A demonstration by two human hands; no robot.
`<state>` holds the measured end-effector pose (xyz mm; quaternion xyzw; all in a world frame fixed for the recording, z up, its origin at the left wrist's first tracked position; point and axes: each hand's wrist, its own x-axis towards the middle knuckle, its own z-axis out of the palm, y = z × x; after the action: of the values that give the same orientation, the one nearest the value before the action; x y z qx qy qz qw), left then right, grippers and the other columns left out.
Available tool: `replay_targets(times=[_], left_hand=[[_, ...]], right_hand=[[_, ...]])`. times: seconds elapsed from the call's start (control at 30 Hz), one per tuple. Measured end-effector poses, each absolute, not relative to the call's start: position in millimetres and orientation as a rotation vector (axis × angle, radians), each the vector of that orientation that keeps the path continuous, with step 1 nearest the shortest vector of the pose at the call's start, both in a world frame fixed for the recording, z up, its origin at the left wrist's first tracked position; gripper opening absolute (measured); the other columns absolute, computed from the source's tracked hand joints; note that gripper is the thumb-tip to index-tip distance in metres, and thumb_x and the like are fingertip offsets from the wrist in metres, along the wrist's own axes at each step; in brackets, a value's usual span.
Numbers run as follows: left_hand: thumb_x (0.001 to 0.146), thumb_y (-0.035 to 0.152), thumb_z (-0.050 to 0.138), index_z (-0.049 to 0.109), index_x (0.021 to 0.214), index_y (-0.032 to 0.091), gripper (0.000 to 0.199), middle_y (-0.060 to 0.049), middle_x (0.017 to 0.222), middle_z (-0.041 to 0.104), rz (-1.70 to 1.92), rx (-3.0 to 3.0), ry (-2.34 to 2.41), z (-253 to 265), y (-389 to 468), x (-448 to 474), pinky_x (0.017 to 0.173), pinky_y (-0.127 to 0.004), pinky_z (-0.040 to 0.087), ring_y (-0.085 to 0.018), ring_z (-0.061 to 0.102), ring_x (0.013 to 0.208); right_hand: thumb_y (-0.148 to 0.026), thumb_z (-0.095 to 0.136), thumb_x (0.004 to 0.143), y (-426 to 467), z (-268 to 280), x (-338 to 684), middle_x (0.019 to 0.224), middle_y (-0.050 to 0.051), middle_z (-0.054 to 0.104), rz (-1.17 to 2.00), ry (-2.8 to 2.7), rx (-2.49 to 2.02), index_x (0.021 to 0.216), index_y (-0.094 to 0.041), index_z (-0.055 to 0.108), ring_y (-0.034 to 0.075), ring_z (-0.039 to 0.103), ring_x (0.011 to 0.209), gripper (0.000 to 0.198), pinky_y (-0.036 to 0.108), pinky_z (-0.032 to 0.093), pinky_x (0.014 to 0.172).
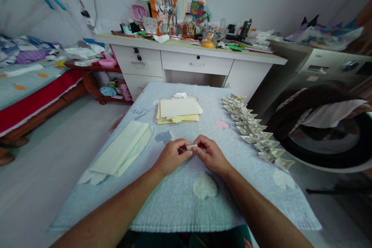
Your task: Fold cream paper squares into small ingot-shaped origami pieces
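Observation:
A small folded piece of pale paper is pinched between my two hands above the middle of the cloth-covered table. My left hand grips its left end with thumb and fingertips. On the other end, the thumb and fingers of my right hand are closed. Beyond the hands lies a stack of cream and yellow paper sheets. Larger pale green folded sheets rest to the left. Along the right side runs a row of folded paper pieces with pointed ends, nested close together.
A light blue patterned cloth covers the table. Behind it stands a white desk crowded with jars, an orange bag and a pink clock. At the right is a washing machine with its door open; a bed is at the left.

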<state>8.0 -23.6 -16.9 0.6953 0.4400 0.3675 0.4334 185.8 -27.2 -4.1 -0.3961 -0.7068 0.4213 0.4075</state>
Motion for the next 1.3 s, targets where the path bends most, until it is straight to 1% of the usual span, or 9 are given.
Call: replay_targets(times=[0.23,0.37,0.6,0.67,0.8,0.97,1.03,1.13,1.3], left_hand=[[0.078,0.032,0.062,0.063,0.073,0.014,0.018,0.005,0.058,0.047,0.865,1.726,1.128,-10.6,-24.4,8.0,0.052,-0.02,0.032,-0.009,0.042,0.055],[0.079,0.035,0.061,0.062,0.072,0.014,0.022,0.005,0.058,0.046,0.89,1.726,1.134,-14.0,-23.0,7.3,0.052,-0.02,0.031,-0.009,0.041,0.055],[0.078,0.032,0.061,0.061,0.071,0.014,0.02,0.005,0.057,0.045,0.855,1.729,1.117,-14.0,-24.5,8.2,0.051,-0.019,0.031,-0.009,0.041,0.054],[0.079,0.031,0.061,0.062,0.075,0.014,0.018,0.004,0.059,0.047,0.857,1.736,1.093,-12.5,-25.0,8.8,0.053,-0.02,0.034,-0.009,0.044,0.056],[0.08,0.028,0.06,0.063,0.085,0.015,0.014,0.001,0.074,0.058,0.915,1.709,1.049,-13.9,-24.1,9.4,0.061,-0.021,0.04,-0.012,0.052,0.067],[0.08,0.029,0.059,0.058,0.078,0.015,0.015,0.003,0.064,0.052,0.904,1.607,1.017,-17.1,-22.2,8.3,0.056,-0.02,0.037,-0.01,0.047,0.06],[0.079,0.03,0.06,0.058,0.078,0.014,0.015,0.003,0.065,0.053,0.93,1.548,1.004,-15.4,-21.8,7.5,0.057,-0.021,0.038,-0.01,0.048,0.061],[0.077,0.029,0.063,0.058,0.079,0.014,0.016,0.002,0.067,0.055,0.971,1.478,0.999,-11.9,-21.6,7.0,0.059,-0.021,0.039,-0.011,0.05,0.063],[0.077,0.028,0.064,0.059,0.082,0.013,0.016,0.001,0.07,0.057,0.983,1.461,0.972,-11.7,-22.2,9.1,0.061,-0.021,0.041,-0.011,0.053,0.065]], right_hand=[[-0.041,0.058,0.086,-27.3,-3.2,185.2,0.066,-0.003,0.047,1.139,-1.746,-0.994,0.077,-0.018,0.054,0.011,0.042,0.061,0.025,0.023,0.034,0.059],[-0.039,0.058,0.086,-27.0,-6.8,184.6,0.066,-0.004,0.046,1.154,-1.729,-1.006,0.079,-0.018,0.054,0.01,0.041,0.061,0.023,0.022,0.034,0.058],[-0.033,0.055,0.087,-26.0,-5.7,186.4,0.066,-0.003,0.048,1.082,-1.799,-1.008,0.076,-0.018,0.054,0.011,0.043,0.062,0.019,0.023,0.035,0.061],[-0.033,0.055,0.087,-25.5,-4.4,187.1,0.066,-0.003,0.049,1.086,-1.8,-1.009,0.076,-0.017,0.054,0.011,0.044,0.063,0.019,0.023,0.036,0.061],[-0.036,0.055,0.087,-24.7,-5.6,188.6,0.066,-0.003,0.05,1.104,-1.802,-1.028,0.076,-0.017,0.055,0.011,0.044,0.062,0.022,0.022,0.036,0.06],[-0.042,0.057,0.086,-26.5,-6.9,188.7,0.067,-0.003,0.051,1.14,-1.8,-1.046,0.079,-0.017,0.055,0.01,0.044,0.061,0.026,0.021,0.035,0.058],[-0.042,0.059,0.085,-26.6,-6.3,188.4,0.068,-0.003,0.051,1.102,-1.828,-1.069,0.08,-0.016,0.056,0.01,0.044,0.062,0.026,0.021,0.034,0.058],[-0.041,0.059,0.085,-25.4,-6.1,188.4,0.066,-0.003,0.049,1.056,-1.887,-1.101,0.076,-0.016,0.057,0.01,0.042,0.062,0.027,0.021,0.032,0.057],[-0.041,0.054,0.087,-23.6,-8.5,189.5,0.065,-0.002,0.05,1.116,-1.903,-1.075,0.074,-0.015,0.058,0.01,0.042,0.061,0.029,0.022,0.034,0.059]])
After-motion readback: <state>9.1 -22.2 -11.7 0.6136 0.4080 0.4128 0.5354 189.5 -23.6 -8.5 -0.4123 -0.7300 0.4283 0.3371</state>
